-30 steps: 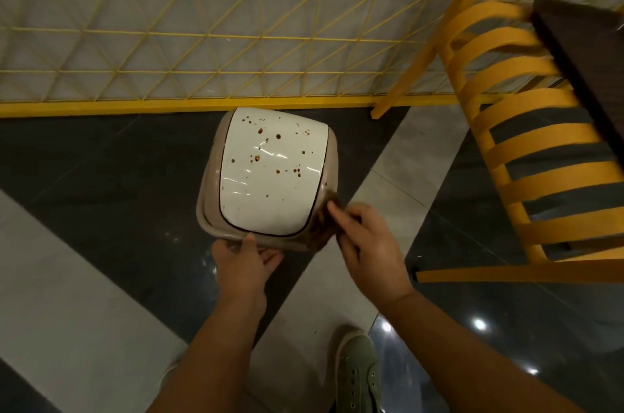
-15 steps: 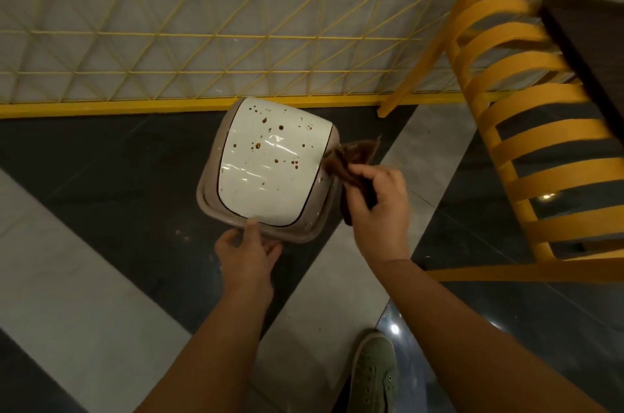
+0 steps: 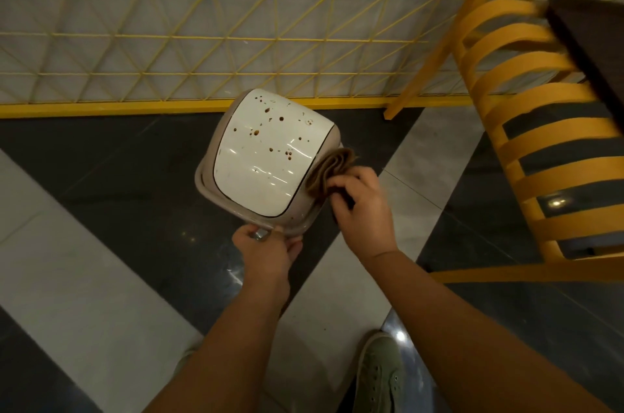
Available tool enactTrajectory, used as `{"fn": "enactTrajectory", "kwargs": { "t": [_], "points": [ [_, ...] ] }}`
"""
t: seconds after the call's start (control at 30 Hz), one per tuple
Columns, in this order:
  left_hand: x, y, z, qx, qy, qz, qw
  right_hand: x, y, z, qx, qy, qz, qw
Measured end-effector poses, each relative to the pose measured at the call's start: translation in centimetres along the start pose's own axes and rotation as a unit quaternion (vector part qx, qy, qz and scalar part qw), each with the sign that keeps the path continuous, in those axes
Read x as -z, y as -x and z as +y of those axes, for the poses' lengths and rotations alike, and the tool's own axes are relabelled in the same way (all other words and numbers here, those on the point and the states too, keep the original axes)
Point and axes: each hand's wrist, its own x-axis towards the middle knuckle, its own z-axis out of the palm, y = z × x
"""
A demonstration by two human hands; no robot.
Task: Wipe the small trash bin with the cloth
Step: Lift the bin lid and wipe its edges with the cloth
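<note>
A small beige trash bin stands on the floor, seen from above. Its white lid carries several brown spots. My left hand grips the bin's near rim. My right hand holds a folded brown cloth against the bin's right rim, beside the lid's edge. Part of the cloth is hidden under my fingers.
A yellow slatted chair stands close on the right, with a dark tabletop above it. A yellow wire-grid fence with a yellow base rail runs behind the bin. My green shoe is on the tiled floor below.
My right hand moved with the cloth from the bin's near right corner up along its right side. The bin turned slightly under my left hand.
</note>
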Motion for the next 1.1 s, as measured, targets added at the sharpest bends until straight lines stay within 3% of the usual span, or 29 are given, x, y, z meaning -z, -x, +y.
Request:
{"fn": "enactTrajectory", "kwargs": {
  "t": [0.1,0.23,0.33,0.5,0.7,1.0,1.1],
  "points": [
    [0.0,0.1,0.0,0.003,-0.01,-0.003,1.0,-0.7,0.5,0.3,-0.076,-0.004,-0.002,0.997],
    [0.3,0.1,-0.2,0.004,-0.006,-0.007,1.0,-1.8,4.5,0.7,-0.02,0.051,-0.093,0.994],
    [0.7,-0.1,-0.2,-0.005,-0.021,-0.017,1.0,-1.2,3.8,1.2,0.022,0.089,-0.104,0.99],
    [0.7,-0.4,-0.5,-0.002,-0.043,-0.017,0.999,-1.2,0.5,1.1,-0.116,0.097,-0.063,0.987],
    [1.1,-1.3,-0.6,-0.02,-0.034,-0.017,0.999,-2.2,4.7,-1.5,-0.041,0.063,-0.139,0.987],
    [0.8,0.0,-0.2,-0.009,-0.006,0.0,1.0,-2.4,4.8,-2.0,-0.055,0.079,-0.14,0.985],
    [1.0,-0.1,-0.2,-0.012,-0.054,0.018,0.998,-2.7,5.0,-2.6,-0.063,0.084,-0.155,0.982]
  ]
}}
